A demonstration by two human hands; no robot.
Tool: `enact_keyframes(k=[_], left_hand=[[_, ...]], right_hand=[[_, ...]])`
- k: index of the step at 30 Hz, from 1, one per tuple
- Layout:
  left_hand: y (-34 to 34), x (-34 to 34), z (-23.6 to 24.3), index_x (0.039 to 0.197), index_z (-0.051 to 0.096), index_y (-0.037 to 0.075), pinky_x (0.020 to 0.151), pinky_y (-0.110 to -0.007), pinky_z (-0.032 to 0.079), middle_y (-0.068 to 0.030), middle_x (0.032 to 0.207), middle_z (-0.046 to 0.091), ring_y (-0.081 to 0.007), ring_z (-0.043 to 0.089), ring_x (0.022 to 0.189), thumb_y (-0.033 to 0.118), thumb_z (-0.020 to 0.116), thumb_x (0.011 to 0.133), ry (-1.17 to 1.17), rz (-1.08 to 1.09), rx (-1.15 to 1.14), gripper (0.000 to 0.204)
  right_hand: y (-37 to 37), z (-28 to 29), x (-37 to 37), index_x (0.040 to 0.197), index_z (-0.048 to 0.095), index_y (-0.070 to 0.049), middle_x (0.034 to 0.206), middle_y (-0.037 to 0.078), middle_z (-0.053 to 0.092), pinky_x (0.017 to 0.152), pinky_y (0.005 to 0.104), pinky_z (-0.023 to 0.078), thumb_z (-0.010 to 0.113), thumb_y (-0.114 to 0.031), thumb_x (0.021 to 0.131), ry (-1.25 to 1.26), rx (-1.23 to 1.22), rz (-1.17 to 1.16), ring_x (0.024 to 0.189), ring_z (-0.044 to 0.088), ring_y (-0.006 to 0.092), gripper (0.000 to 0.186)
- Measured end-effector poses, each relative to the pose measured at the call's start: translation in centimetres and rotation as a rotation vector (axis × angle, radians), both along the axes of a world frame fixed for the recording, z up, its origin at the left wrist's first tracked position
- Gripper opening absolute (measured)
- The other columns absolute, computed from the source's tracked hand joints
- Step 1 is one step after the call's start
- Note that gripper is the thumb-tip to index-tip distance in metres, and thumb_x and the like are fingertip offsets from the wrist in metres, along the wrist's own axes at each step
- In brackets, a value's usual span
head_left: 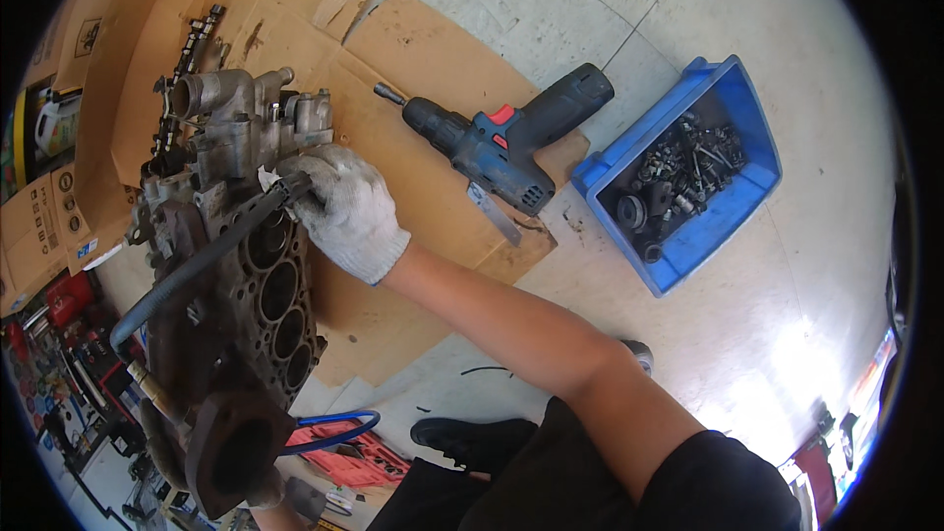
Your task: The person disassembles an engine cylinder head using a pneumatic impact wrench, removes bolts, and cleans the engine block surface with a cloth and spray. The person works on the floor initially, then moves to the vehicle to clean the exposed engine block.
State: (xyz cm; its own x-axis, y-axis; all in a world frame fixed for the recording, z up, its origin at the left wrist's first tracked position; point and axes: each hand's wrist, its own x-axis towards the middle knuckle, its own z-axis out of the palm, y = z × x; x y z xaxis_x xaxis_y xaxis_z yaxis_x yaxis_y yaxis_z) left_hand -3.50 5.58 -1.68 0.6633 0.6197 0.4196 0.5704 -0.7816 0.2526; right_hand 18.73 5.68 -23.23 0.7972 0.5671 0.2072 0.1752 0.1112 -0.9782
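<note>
An engine block (280, 310) with a row of open cylinder bores stands at the left. My right hand (349, 211), in a white knit glove, is closed around the end of a dark sleeved sensor cable (202, 261) above the block's far end. The cable bends down to a metal-bodied sensor (147, 388) near the rusty exhaust manifold (197, 334). Just below the manifold's flange (241, 447), a small part of my gloved left hand (267, 494) shows at the lower edge; its fingers are hidden behind the metal.
A black cordless drill (506, 138) lies on flattened cardboard (433, 275). To its right, a blue bin (678, 261) holds bolts and small metal parts. A camshaft (192, 44) lies beyond the engine. Near my shoe (472, 441) is a red tool case (349, 457).
</note>
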Motion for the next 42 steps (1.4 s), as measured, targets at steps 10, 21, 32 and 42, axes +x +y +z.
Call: enact_keyframes(k=[10, 21, 32, 42], left_hand=[[0.5, -1.3, -0.1, 0.143, 0.049, -0.003, 0.112, -0.048, 0.045, -0.0239, 0.151, 0.044, -0.0392, 0.048, 0.135, 0.081, 0.054, 0.085, 0.011, 0.252, 0.052, 0.103], [-0.3, -1.1, -0.2, 0.144, 0.048, -0.003, 0.112, -0.048, 0.045, -0.0236, 0.151, 0.044, -0.0385, 0.049, 0.135, 0.078, 0.055, 0.085, 0.035, 0.223, 0.056, 0.100], [0.1, -2.1, -0.1, 0.145, 0.047, -0.003, 0.112, -0.048, 0.046, -0.0232, 0.151, 0.045, -0.0378, 0.049, 0.135, 0.074, 0.057, 0.086, 0.041, 0.191, 0.050, 0.098], [0.0, -2.3, -0.2, 0.145, 0.046, -0.003, 0.112, -0.048, 0.046, -0.0229, 0.150, 0.045, -0.0372, 0.050, 0.135, 0.071, 0.058, 0.086, 0.061, 0.191, 0.040, 0.095]], right_hand=[[0.0, 4.2, -1.1, 0.106, 0.070, -0.008, 0.098, 0.015, 0.067, 0.083, 0.0456, 0.055, 0.075, -0.018, 0.079, -0.224, 0.050, -0.041, 0.092, 0.065, 0.0361, 0.029], [0.7, 2.0, 0.2, 0.102, 0.064, -0.004, 0.099, 0.019, 0.071, 0.084, 0.0464, 0.056, 0.074, -0.020, 0.076, 0.377, -0.336, 0.176, 0.093, 0.068, 0.0402, 0.032], [-1.3, -0.7, -1.7, 0.103, 0.063, -0.004, 0.077, 0.012, 0.072, 0.058, 0.0348, 0.060, 0.062, -0.006, 0.090, 0.856, -0.261, 0.206, 0.064, 0.072, 0.0195, 0.013], [-2.3, -0.1, -6.1, 0.109, 0.059, -0.009, 0.096, 0.019, 0.068, 0.074, 0.0491, 0.057, 0.068, -0.019, 0.082, 0.165, -0.406, 0.325, 0.085, 0.069, 0.0392, 0.030]])
